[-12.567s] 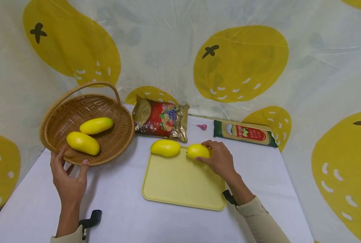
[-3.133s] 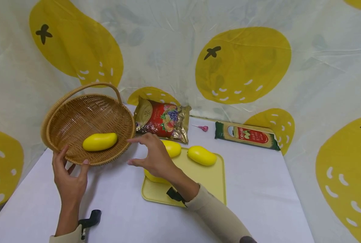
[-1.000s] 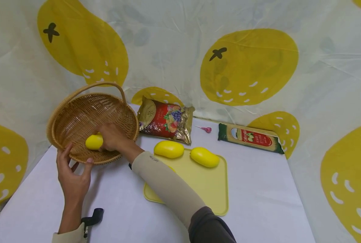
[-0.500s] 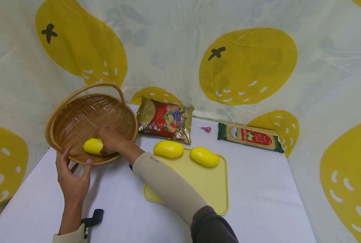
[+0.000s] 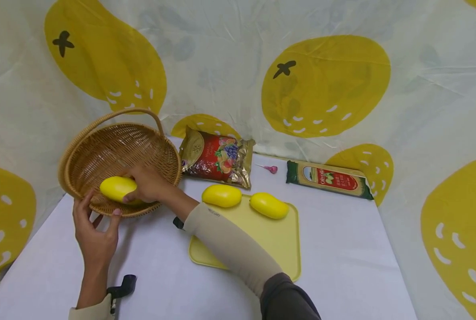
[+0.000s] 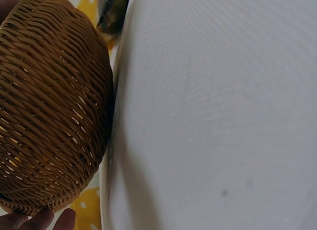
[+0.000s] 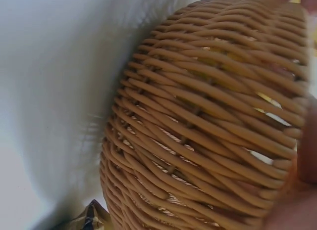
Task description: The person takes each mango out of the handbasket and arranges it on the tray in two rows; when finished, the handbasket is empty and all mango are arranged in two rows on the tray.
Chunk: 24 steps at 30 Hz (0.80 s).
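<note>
A round wicker basket [image 5: 118,146] with an arched handle stands tilted at the left of the table. My left hand [image 5: 95,242] holds its near rim, thumb and fingers spread along the edge. Inside the basket, my right hand [image 5: 147,183] grips a yellow mango [image 5: 115,188] by its right end; the palm hides that end. Two more mangoes, one at the back left corner [image 5: 222,196] and one at the back edge [image 5: 269,206], lie on a pale yellow tray [image 5: 278,244]. My right forearm crosses over the tray's left part. Both wrist views show mostly the basket's outer weave [image 6: 54,96].
Behind the tray lies a red and gold candy bag [image 5: 218,158], close to the basket's right side. A pink lollipop [image 5: 270,169] and a long green-ended pasta packet [image 5: 329,179] lie farther right. A fruit-print cloth [image 5: 222,66] hangs behind the table.
Of the two mangoes first in the basket, one went to the tray. My right hand then reached back in, took hold of the other and shifted it slightly left. The left hand kept its hold.
</note>
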Available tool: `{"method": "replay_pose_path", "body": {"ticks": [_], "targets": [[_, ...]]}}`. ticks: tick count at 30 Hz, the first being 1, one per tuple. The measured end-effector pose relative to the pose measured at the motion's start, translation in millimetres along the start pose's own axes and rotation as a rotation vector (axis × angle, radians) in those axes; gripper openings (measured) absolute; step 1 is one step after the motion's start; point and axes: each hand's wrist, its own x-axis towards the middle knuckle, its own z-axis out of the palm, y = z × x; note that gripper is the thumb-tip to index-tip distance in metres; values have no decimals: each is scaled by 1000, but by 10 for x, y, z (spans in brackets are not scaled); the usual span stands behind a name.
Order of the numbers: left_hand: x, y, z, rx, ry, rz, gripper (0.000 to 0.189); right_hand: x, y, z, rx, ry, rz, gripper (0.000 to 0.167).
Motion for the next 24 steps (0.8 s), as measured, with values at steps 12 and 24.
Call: {"method": "replay_pose_path", "body": {"ticks": [12,24], "targets": [[4,6,8,-2,2,-5,78,-398,-1,-201,160,154,-40,68],[18,13,-2,5,10,11,78,-843,81,-395,273,289,-150,67]]}}
